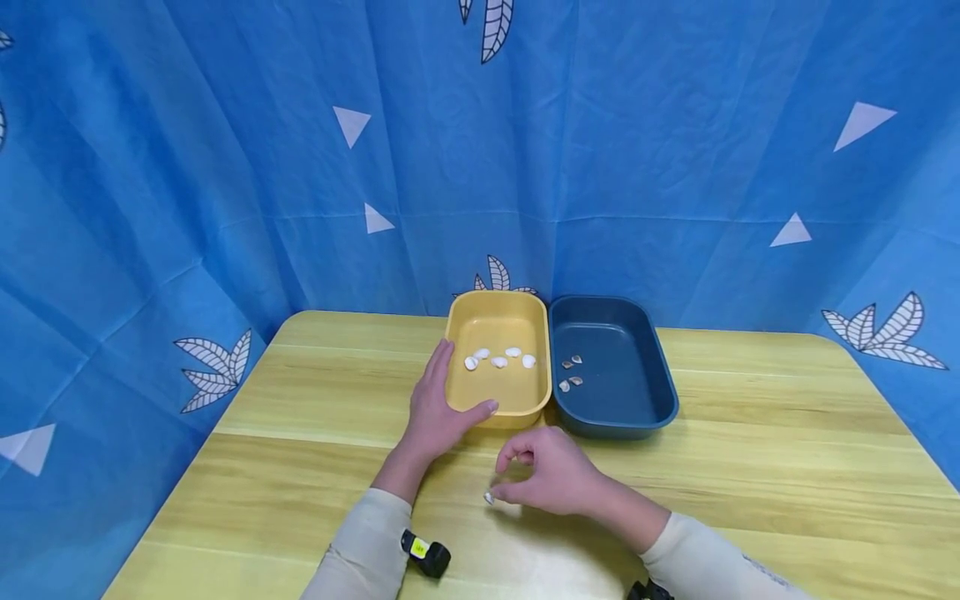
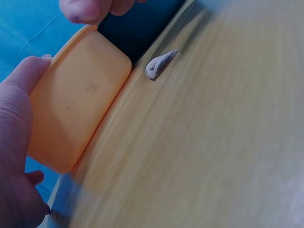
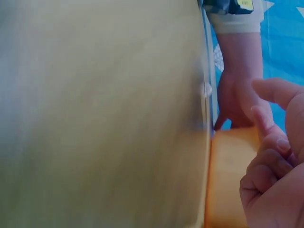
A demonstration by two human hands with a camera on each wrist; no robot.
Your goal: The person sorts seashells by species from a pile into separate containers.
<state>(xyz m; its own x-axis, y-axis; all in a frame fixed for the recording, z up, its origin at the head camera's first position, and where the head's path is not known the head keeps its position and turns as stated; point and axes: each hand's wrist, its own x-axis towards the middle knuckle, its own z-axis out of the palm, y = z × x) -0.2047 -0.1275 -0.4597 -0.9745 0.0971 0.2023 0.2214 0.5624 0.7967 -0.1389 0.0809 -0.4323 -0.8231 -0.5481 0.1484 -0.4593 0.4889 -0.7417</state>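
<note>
My left hand (image 1: 438, 421) grips the near left corner of a yellow tray (image 1: 498, 414), its thumb on the front rim and its fingers along the left side. Several white shells (image 1: 499, 362) lie in this tray. In front of it, a small white and dark striped shell (image 2: 159, 65) rests on the table, also visible at the right hand's thumb tip in the head view. My right hand (image 1: 553, 473) hovers over this shell, thumb and index finger apart, the other fingers curled in. Nothing shows between its fingers in the right wrist view (image 3: 273, 156).
A dark blue tray (image 1: 622, 367) stands against the yellow tray's right side, with several small brownish shells (image 1: 576, 381) near its left wall. The wooden table (image 1: 780, 450) extends to both sides. A blue patterned curtain (image 1: 637, 167) hangs behind the table and at its sides.
</note>
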